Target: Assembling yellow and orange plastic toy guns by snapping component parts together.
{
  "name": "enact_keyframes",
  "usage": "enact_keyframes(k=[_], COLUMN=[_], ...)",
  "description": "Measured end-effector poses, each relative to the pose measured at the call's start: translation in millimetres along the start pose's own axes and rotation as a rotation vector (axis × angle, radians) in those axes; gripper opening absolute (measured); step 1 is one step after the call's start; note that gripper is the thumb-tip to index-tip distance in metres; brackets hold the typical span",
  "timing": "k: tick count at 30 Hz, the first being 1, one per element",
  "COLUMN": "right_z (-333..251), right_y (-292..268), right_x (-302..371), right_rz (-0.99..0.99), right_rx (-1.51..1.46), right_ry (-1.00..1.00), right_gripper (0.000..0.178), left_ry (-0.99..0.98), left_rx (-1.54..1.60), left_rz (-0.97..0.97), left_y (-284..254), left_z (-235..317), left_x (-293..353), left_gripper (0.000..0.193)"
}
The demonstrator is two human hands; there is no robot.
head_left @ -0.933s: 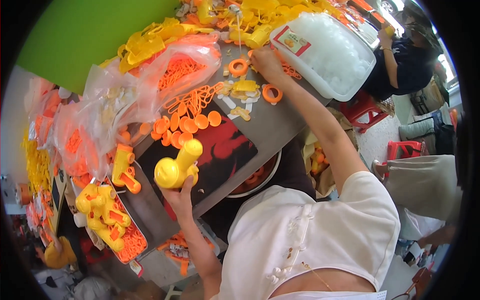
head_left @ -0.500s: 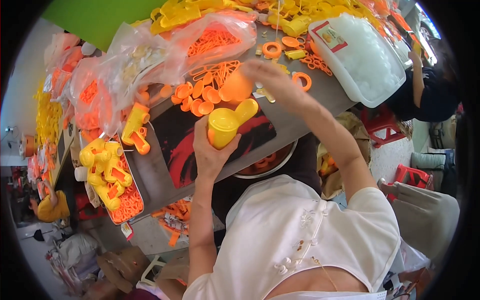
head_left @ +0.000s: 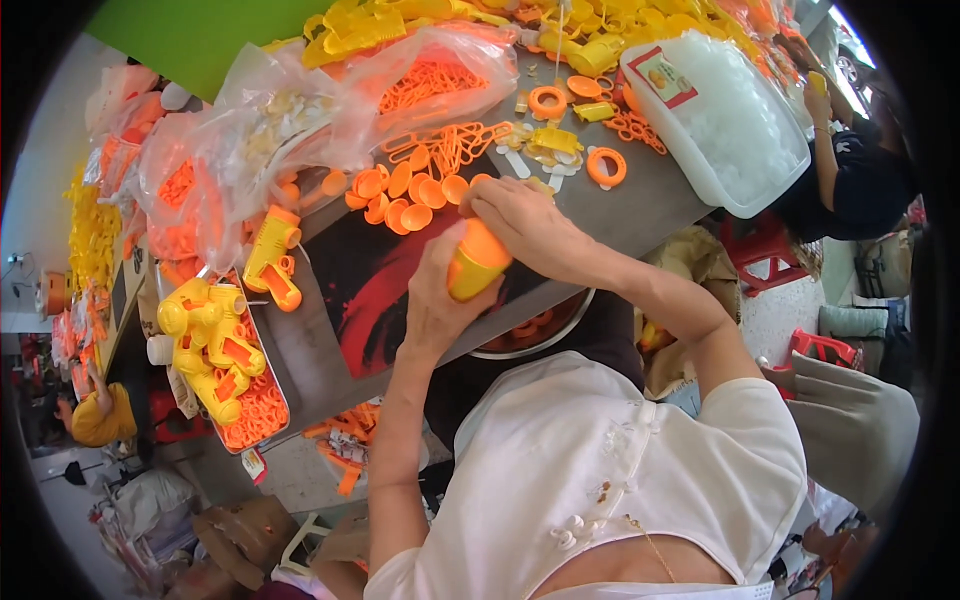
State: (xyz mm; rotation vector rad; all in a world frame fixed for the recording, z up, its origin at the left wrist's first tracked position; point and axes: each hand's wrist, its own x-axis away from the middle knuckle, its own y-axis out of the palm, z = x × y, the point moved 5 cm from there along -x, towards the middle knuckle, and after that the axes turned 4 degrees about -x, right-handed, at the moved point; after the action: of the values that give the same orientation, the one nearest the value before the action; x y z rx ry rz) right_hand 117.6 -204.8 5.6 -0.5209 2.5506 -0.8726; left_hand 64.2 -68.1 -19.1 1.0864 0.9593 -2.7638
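My left hand [head_left: 437, 295] is closed round a hollow yellow and orange plastic toy part [head_left: 478, 258], tilted over the table's near side. My right hand [head_left: 528, 222] meets it at its far end, with bent fingers pressed there. Those fingers hide what lies between them and the part. Just beyond my hands lies a pile of small orange plastic cups [head_left: 415, 190]. Looped orange plastic pieces [head_left: 455, 145] lie behind the cups. A black and red mat [head_left: 365, 300] spreads under my left hand.
At left, a tray [head_left: 285, 405] holds yellow toy bodies and orange links. Another yellow-orange toy body [head_left: 270, 258] lies beside it. Plastic bags [head_left: 270, 130] crowd the far left. A white tub [head_left: 795, 170] stands at right, near orange rings [head_left: 606, 167]. A person [head_left: 850, 170] sits beyond.
My right hand has come down from the far side to the part in my left hand. The yellow part has turned, so its orange side shows more. The orange dome by my right hand is hidden.
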Motion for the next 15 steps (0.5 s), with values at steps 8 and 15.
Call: enact_keyframes(k=[8, 15], right_z=[-6, -14], right_y=[12, 5], right_x=[-11, -7], right_rz=[-0.364, -0.175], right_rx=[-0.375, -0.272], right_ry=[-0.032, -0.278], right_gripper=[0.028, 0.019], left_ry=[-0.062, 0.071], left_rx=[0.023, 0.059], left_rz=[-0.301, -0.229], left_y=[25, 21], left_z=[-9, 0], left_x=[6, 4], left_gripper=[0.061, 0.059])
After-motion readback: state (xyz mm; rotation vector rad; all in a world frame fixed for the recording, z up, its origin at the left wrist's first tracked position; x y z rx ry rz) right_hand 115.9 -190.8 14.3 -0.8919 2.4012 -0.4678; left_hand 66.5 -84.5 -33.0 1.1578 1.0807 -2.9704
